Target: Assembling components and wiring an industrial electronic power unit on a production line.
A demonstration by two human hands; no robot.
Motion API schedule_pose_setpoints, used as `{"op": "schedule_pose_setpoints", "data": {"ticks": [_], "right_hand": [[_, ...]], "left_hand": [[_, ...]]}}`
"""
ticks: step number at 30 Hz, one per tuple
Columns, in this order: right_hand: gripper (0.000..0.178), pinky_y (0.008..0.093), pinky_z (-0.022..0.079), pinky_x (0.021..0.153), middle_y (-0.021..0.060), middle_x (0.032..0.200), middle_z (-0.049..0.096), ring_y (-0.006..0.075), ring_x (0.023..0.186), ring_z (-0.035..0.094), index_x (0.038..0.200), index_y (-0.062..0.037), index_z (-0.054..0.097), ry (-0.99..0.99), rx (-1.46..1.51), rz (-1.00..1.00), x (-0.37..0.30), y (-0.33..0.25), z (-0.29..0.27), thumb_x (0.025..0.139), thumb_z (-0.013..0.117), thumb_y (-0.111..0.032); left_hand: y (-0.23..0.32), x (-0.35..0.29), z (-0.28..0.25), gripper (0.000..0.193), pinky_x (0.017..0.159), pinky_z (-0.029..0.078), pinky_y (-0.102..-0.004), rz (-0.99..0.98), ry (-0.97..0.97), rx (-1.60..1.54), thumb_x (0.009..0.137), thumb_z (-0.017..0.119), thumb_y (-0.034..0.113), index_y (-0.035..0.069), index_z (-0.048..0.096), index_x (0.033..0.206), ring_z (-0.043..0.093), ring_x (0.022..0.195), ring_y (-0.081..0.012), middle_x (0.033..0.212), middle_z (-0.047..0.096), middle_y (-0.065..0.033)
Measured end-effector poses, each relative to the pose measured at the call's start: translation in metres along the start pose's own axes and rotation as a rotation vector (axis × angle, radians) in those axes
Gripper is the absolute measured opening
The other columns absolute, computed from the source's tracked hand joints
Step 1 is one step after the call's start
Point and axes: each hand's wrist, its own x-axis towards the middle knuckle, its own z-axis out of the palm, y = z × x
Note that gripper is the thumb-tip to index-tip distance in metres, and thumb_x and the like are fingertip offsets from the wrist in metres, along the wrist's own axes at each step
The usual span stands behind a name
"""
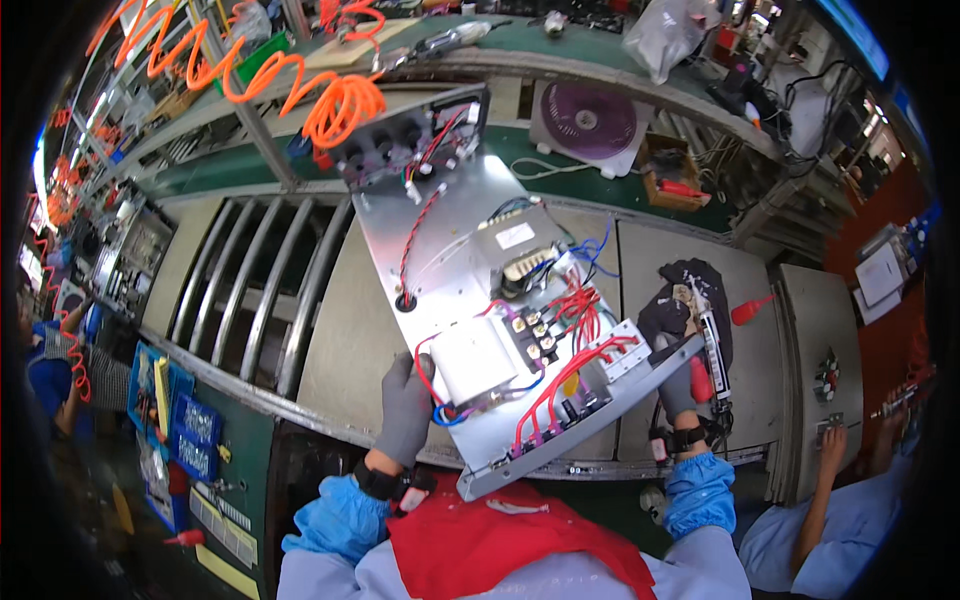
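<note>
A sheet-metal chassis lies at a slant in front of me, above the conveyor. It carries a transformer, a white block-shaped part, a terminal block and bundled red wires. At its far end stands a dark panel with round openings and loose connectors; a grey panel strip edges the near end. My left hand, grey-gloved, grips the left edge beside the white part. My right hand, also gloved, holds the right corner; its fingers are partly hidden by the panel.
Left of the chassis are conveyor rollers and blue parts bins. An orange coiled hose hangs above. Beyond stands a purple round fan-like unit. On the right lie a dark cloth, a red bottle and a co-worker's hand.
</note>
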Motion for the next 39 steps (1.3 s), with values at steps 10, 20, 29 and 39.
{"op": "schedule_pose_setpoints", "data": {"ticks": [10,20,29,39], "right_hand": [[0.035,0.0377,0.044,0.093,0.0146,0.113,0.06,0.024,0.104,0.056,0.12,0.0056,0.054,-0.065,1.223,0.062,-0.069,-0.109,0.057,0.101,0.041,-0.02],[0.02,0.0354,0.05,0.07,0.0131,0.09,0.059,0.0229,0.077,0.06,0.104,0.0006,0.058,-0.139,1.018,-0.144,-0.143,-0.215,0.004,0.091,0.051,-0.012],[0.02,0.0247,0.05,0.061,0.005,0.082,0.058,0.0116,0.07,0.056,0.101,-0.0021,0.058,-1.069,1.021,0.312,-0.224,-0.309,0.016,0.089,0.057,-0.018],[0.029,0.0248,0.048,0.063,0.0037,0.085,0.06,0.0096,0.073,0.056,0.113,0.0009,0.06,-1.446,0.852,-0.529,-0.344,-0.634,0.056,0.09,0.063,-0.017]], "left_hand": [[-0.015,0.075,-0.048,0.034,0.068,0.048,-0.0315,0.094,0.025,0.345,0.095,0.055,0.025,-0.008,0.062,0.1,0.057,0.076,-0.0146,0.087,0.066,-0.0151],[0.021,0.138,-0.179,0.054,0.071,0.051,-0.0279,-0.004,-0.195,0.544,0.096,0.052,0.046,-0.002,0.058,0.121,0.063,0.08,-0.0172,0.094,0.066,-0.0107],[-0.108,-0.099,-0.345,0.025,0.049,0.051,-0.0277,-0.427,0.203,-0.012,0.093,0.056,0.026,0.006,0.056,0.108,0.06,0.057,-0.0158,0.075,0.058,-0.0054],[-0.139,-0.307,-0.484,0.023,0.052,0.048,-0.0237,-0.429,0.631,-0.228,0.096,0.053,0.023,0.006,0.06,0.107,0.057,0.059,-0.0095,0.073,0.057,-0.0024]]}}
